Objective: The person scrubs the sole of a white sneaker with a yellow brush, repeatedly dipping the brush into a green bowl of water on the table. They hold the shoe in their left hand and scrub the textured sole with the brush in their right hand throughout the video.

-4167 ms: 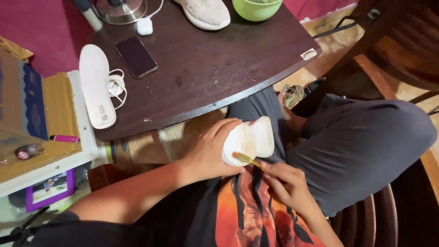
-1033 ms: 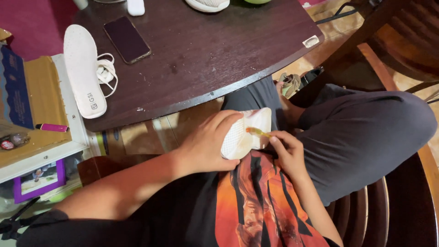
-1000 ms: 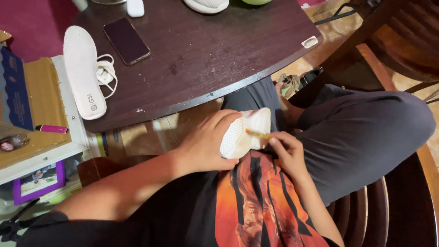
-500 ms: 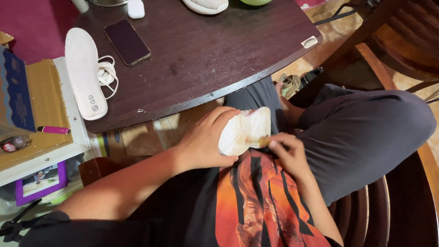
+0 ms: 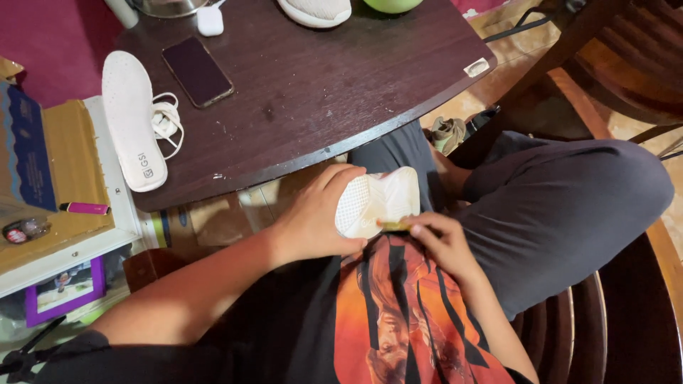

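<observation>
Dark wooden table (image 5: 341, 92), rounded edge, small pale sticker (image 5: 477, 67) near its right rim. On it: white insole (image 5: 133, 121) lying flat at the left edge, with a coiled white cable (image 5: 165, 122) touching its right side; black phone (image 5: 198, 71) face up just beyond the cable; small white earbud case (image 5: 210, 20) near the far edge; pale shoe (image 5: 316, 11) and green bowl (image 5: 393, 4), both cut off by the frame. Left of the table: cardboard box (image 5: 67, 171) on a white shelf (image 5: 114, 213), pink marker (image 5: 85, 208) lying on the box. Purple picture frame (image 5: 64, 291) below. Wooden chair (image 5: 612, 64) at upper right. Crumpled cloth (image 5: 447, 133) on the floor under the table edge.
</observation>
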